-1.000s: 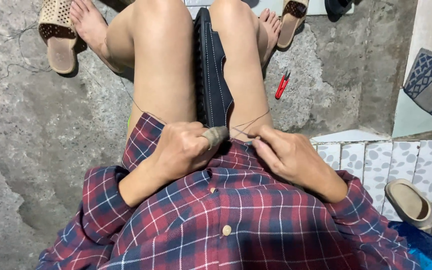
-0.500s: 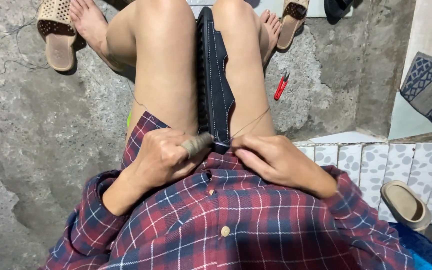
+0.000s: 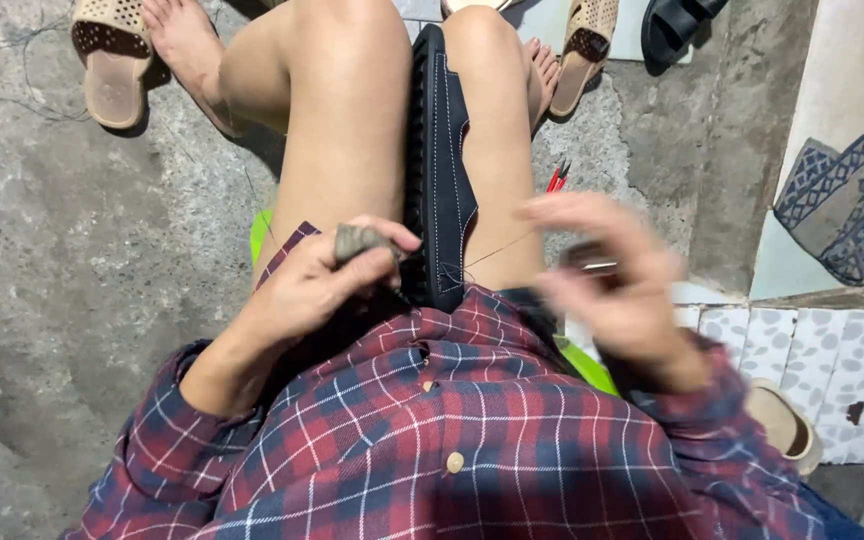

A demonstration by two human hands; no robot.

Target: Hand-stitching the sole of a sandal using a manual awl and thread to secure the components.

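- Around the seated person lie beige sandals (image 3: 112,60) on the concrete floor (image 3: 62,270), a red-handled tool (image 3: 556,176) beside the right leg, and a patterned cloth (image 3: 852,205) on the tiled edge at right.
- Between the bare knees stands a dark shoe (image 3: 439,170), clamped upright, white stitching showing.
- A thin thread (image 3: 497,251) runs from the shoe toward the right hand.
- The left hand (image 3: 317,285) is curled around a small grey awl handle (image 3: 357,240), touching the shoe's near end.
- The right hand (image 3: 607,275), blurred, pinches a small metal tool (image 3: 592,262), fingers partly spread.

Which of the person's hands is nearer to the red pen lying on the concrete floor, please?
Right. The right hand, blurred, hovers just below the red pen; the left hand is across the dark shoe, farther away.
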